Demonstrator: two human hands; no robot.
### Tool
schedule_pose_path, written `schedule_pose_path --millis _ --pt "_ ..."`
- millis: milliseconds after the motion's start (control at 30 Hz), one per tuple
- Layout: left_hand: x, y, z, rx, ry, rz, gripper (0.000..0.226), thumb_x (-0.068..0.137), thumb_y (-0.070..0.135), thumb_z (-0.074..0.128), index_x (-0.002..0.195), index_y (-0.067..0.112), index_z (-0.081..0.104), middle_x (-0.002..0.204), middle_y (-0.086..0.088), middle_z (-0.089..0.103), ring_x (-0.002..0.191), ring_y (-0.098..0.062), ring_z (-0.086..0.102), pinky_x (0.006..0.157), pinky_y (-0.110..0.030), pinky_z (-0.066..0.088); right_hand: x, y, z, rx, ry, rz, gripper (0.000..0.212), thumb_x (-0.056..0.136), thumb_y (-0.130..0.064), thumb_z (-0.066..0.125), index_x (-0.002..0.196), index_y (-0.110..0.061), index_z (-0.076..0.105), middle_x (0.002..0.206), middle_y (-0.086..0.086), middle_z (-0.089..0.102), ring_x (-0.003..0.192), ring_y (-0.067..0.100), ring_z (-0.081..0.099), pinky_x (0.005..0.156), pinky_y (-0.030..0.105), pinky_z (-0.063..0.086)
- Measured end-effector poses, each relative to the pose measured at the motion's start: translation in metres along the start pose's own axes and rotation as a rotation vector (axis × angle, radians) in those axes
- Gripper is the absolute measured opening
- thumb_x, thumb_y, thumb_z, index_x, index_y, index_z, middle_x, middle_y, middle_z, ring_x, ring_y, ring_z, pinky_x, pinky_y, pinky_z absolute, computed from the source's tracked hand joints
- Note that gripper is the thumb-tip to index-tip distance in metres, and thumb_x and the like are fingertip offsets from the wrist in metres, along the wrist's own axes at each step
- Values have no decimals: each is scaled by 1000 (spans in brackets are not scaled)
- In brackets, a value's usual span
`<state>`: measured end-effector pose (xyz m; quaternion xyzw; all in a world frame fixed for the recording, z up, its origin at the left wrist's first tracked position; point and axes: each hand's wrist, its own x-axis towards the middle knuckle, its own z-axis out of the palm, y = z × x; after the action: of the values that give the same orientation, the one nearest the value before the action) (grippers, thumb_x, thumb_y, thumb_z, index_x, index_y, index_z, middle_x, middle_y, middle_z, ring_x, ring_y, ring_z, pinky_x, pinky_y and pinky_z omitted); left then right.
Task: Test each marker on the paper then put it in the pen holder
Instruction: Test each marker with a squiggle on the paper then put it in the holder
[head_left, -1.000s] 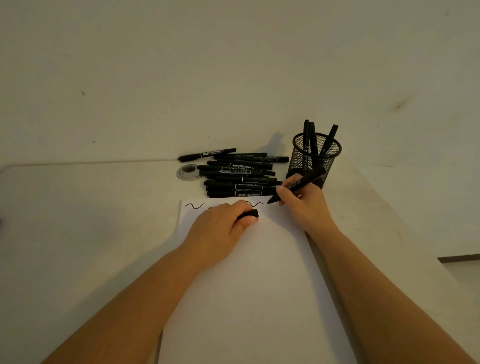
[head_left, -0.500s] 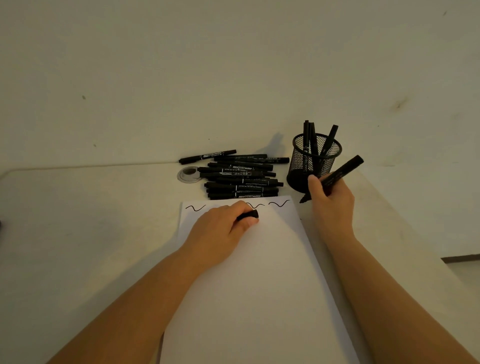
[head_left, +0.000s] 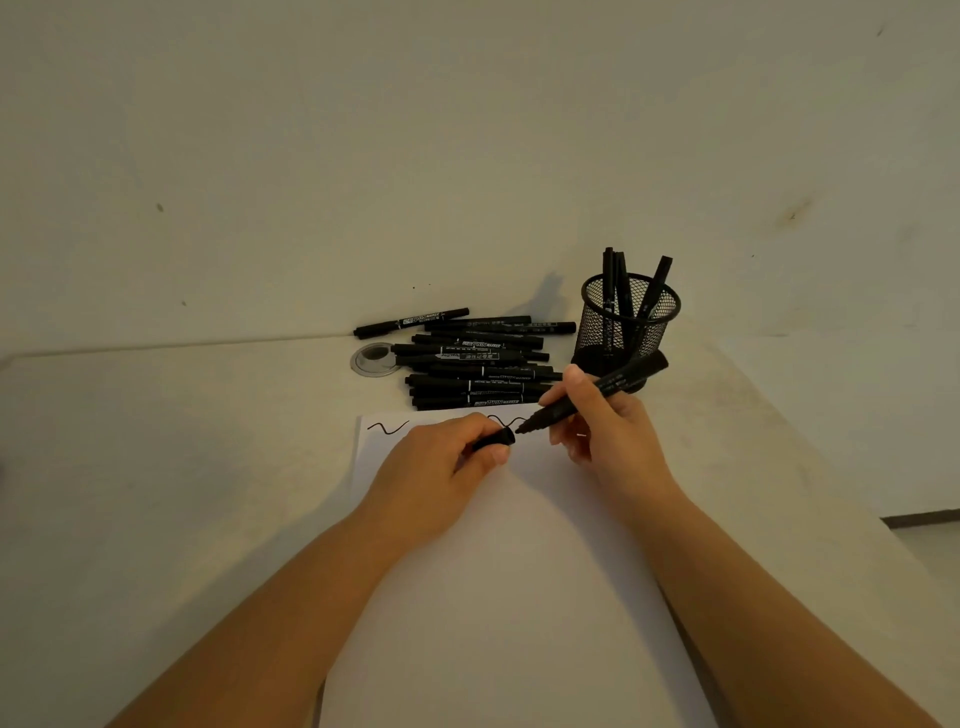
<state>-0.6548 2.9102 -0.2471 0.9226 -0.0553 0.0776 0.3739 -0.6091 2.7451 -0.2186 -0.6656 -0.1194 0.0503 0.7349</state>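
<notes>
1. Left hand (head_left: 441, 470) rests on the paper (head_left: 498, 597) and pinches the cap (head_left: 496, 439) between thumb and fingers, open end toward the right.
2. Right hand (head_left: 608, 436) grips the marker (head_left: 597, 395) around its barrel, tip just beside the cap and pointing at it.
3. To do this step well, I should keep the cap quiet and bring the tip straight into its mouth, on one line, then press until it sits firm. If I come at an angle, the tip can ink my fingers.
4. After that, I think the marker goes in the holder (head_left: 629, 317), behind my right hand.
5. Left of the holder lies the pile (head_left: 478, 364) of markers; I cannot count them.
6. My hands cover part of the wavy lines (head_left: 387, 428), so their number is not clear.
</notes>
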Motion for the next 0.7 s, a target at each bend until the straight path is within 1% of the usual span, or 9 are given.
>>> schedule_pose_path --millis 67,133,200,267,367,467,533,600,700 --pt "-1 1 -1 -15 -4 0 14 90 35 50 100 32 59 90 10 68 78 -6 59 71 -26 48 0 0 0 24 23 16 35 92 -32 47 69 -14 66 46 -2 56 39 4 42 39 12 31" --pt "-1 2 -2 -27 -9 6 14 91 33 49 99 30 59 90 9 69 81 -11 61 75 -31 49 1 0 0 19 25 28 35 93 -31 47 70 -13 66 46 -2 57 38 4 42 39 12 31" --pt "-1 3 -2 -27 -12 15 13 91 33 49 98 31 59 88 10 69 78 -10 60 73 -30 48 0 1 0 -3 0 35 34 93 -31 47 69 -16 68 47 -1 59 39 4 41 39 12 31" --pt "-2 3 -2 -14 -13 21 12 91 33 49 97 33 59 87 11 69 74 -6 58 69 -26 45 -1 2 1 -46 -41 27 33 92 -31 49 69 -19 69 50 0 61 40 5 43 40 12 33" --pt "-2 3 -2 -12 -17 23 10 91 33 49 96 35 58 84 15 67 76 -3 58 67 -19 44 -1 3 2 -91 -86 11 31 91 -30 51 68 -21 70 52 1 63 41 5 46 41 12 35" --pt "-3 5 -3 -8 14 35 7 90 32 50 92 37 56 76 19 63 76 -5 59 69 -24 46 0 2 2 -77 -97 45 31 91 -32 51 69 -22 69 54 2 63 44 8 49 40 16 36" --pt "-4 6 -2 29 45 50 8 90 34 50 94 33 58 74 18 61 72 -5 57 66 -23 45 0 2 4 -82 -130 51 27 92 -30 50 74 -18 66 55 1 64 46 9 53 40 18 39" --pt "-4 7 -2 68 73 61 13 90 34 50 97 29 59 74 17 60 71 -5 56 65 -22 44 -2 3 6 -77 -153 45 20 92 -26 50 78 -16 59 56 0 64 48 10 56 41 20 42" --pt "-5 10 -3 114 116 84 17 91 35 48 98 25 60 79 11 63 74 -9 57 67 -28 47 -4 2 9 -59 -141 42 19 92 -25 51 76 -14 52 53 -1 61 47 11 53 43 22 41"
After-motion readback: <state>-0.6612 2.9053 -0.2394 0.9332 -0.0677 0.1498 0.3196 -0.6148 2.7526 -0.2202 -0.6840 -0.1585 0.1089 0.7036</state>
